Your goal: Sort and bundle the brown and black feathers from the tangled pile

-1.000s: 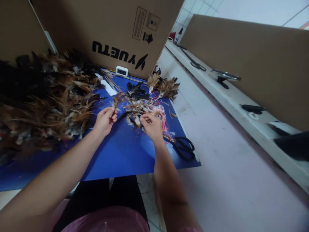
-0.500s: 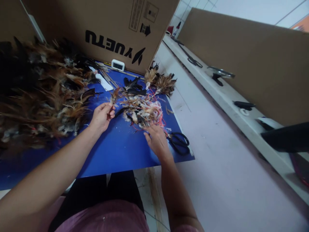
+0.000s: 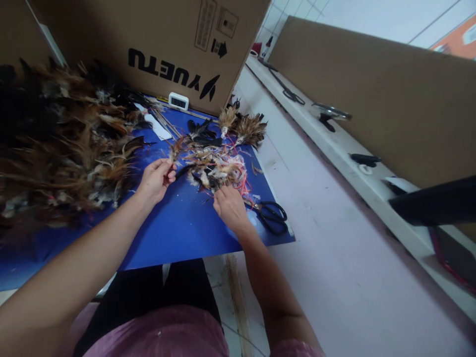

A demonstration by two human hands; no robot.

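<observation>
Our right hand (image 3: pixel 229 207) has drawn back to the feather tangle (image 3: pixel 219 171), fingers closed on strands there, while our left hand (image 3: pixel 155 178) stays pinched on a small feather bunch (image 3: pixel 176 148).

Single view, worn on the head, looking forward and steeply down, close over the blue surface (image 3: pixel 178 233); cardboard box (image 3: pixel 156 44) behind, own forearms rising from the bottom edge.

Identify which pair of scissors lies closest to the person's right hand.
The black-handled scissors on the blue mat, just beside the right hand. The other scissors lie far off on the white ledge.
</observation>
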